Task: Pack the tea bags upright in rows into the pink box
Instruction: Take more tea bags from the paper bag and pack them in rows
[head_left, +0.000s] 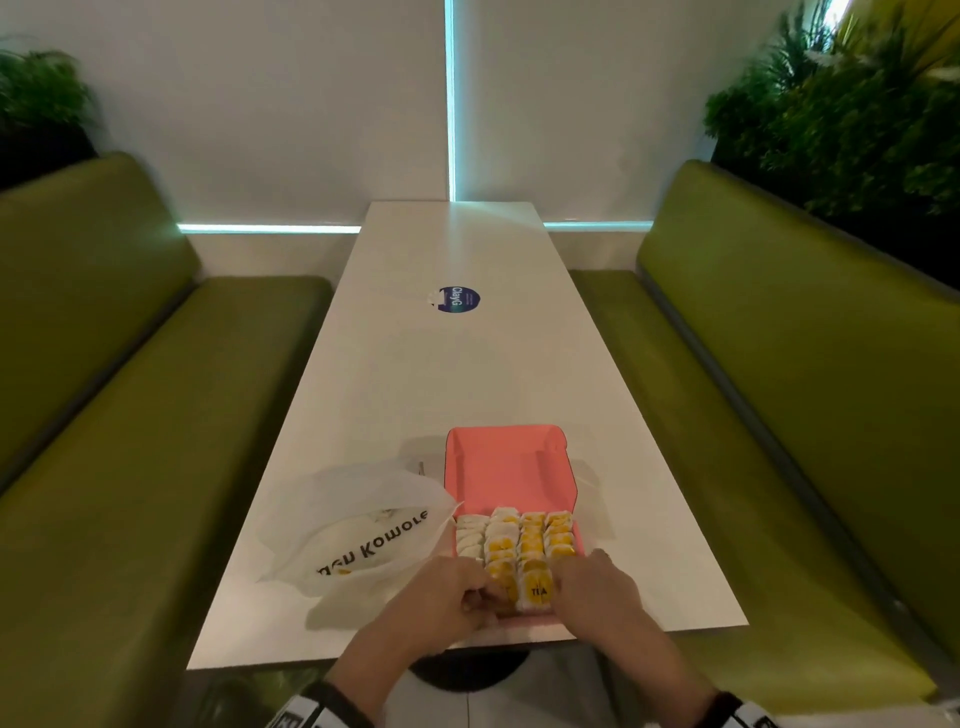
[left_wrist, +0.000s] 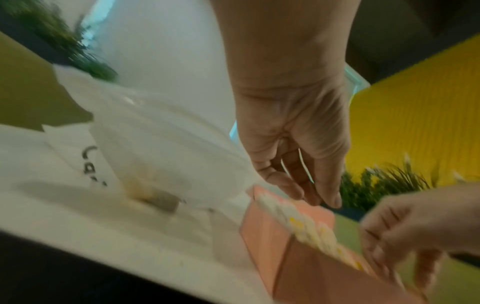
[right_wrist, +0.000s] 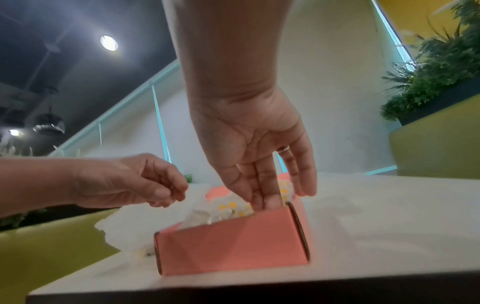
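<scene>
The pink box (head_left: 509, 467) stands open at the table's near edge, its lid leaning back. Rows of upright white-and-yellow tea bags (head_left: 530, 540) fill its tray. My left hand (head_left: 478, 597) hovers at the near left of the rows, fingers loosely curled and holding nothing; the left wrist view shows this left hand (left_wrist: 306, 191) above the box wall (left_wrist: 262, 236). My right hand (head_left: 571, 577) reaches in at the near right. In the right wrist view this right hand (right_wrist: 270, 197) has straight fingers that touch the tea bags (right_wrist: 228, 207) just behind the front wall (right_wrist: 228, 246).
A white plastic bag (head_left: 363, 519) with black lettering lies just left of the box. The long white table (head_left: 441, 364) bears a round blue sticker (head_left: 458, 300) further back. Green benches (head_left: 130, 441) flank both sides, with plants behind them.
</scene>
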